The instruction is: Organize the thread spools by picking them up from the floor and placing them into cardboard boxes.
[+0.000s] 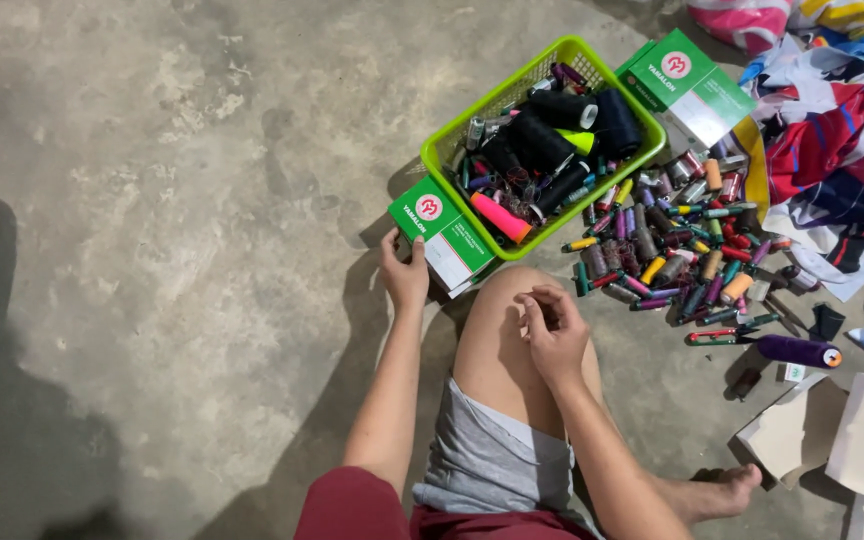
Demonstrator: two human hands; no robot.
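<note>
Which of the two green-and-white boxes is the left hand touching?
The left hand touches the green-and-white cardboard box at the green plastic basket's near-left corner; the other green-and-white box lies beyond the basket, untouched.
</note>
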